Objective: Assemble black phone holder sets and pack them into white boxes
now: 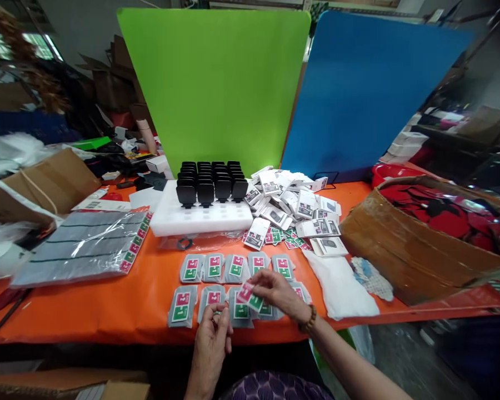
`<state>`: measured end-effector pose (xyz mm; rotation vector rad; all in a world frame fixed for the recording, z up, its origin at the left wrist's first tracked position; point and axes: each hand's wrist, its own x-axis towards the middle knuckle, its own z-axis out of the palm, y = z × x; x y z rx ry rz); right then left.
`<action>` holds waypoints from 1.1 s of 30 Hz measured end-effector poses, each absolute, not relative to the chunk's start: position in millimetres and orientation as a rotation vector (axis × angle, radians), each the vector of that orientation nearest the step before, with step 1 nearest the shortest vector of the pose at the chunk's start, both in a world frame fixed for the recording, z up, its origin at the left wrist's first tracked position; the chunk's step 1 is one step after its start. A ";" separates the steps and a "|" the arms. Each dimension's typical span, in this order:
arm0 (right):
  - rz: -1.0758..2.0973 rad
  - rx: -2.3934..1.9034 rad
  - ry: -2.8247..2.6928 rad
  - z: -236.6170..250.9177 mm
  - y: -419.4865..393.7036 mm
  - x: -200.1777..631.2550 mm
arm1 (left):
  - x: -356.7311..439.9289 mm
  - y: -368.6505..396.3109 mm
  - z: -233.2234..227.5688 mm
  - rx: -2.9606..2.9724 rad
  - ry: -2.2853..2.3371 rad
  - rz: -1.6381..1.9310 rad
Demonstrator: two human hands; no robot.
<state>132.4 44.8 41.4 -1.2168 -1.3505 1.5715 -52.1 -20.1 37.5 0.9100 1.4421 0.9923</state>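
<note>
My right hand (275,291) pinches a small pink-and-green sachet (250,297) between thumb and fingers, above the front row of grey pouches. My left hand (212,339) is at the table's front edge, its fingers curled in; whether anything is inside them is hidden. Several flat grey pouches lie in two rows, such as the front left pouch (173,316), most with a pink-and-green sachet (181,306) on top. More loose sachets (274,236) are piled behind the rows, partly under small white printed boxes (281,194).
Black flat-topped pieces (205,193) stand in a white foam block (200,222). A plastic-wrapped grey stack (87,241) lies left. At right are a white bag (341,289) and a cardboard box (391,244) of red and black items. Green (216,83) and blue panels (358,94) stand behind.
</note>
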 end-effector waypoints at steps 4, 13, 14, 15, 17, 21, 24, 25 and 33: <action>0.915 -1.539 -1.489 26.6 89.4 202.3 | -47.4 -10.2 36.2 0.891 1.442 0.991; 0.399 -1.754 -1.562 12.5 142.1 260.8 | -44.6 -4.5 20.9 0.893 1.433 0.999; 0.365 -1.748 -1.579 13.4 143.2 258.4 | -47.0 -3.8 20.4 0.893 1.442 1.001; 0.334 -1.739 -1.605 14.8 144.9 254.8 | -49.8 -2.4 21.3 0.893 1.453 1.001; 0.295 -1.701 -1.687 19.2 151.5 244.5 | -56.6 2.7 28.1 0.899 1.477 1.002; 0.301 -1.572 -1.838 36.1 180.9 211.9 | -74.2 25.8 59.3 1.029 1.526 1.077; 0.323 -1.480 -1.903 54.8 211.9 178.5 | -91.7 58.2 89.6 1.212 1.602 1.165; 0.333 -1.450 -1.924 61.8 222.5 166.3 | -98.2 71.9 98.9 1.274 1.632 1.187; 0.429 -1.340 -2.013 103.5 281.0 84.1 | -148.1 171.7 120.8 1.512 1.915 1.229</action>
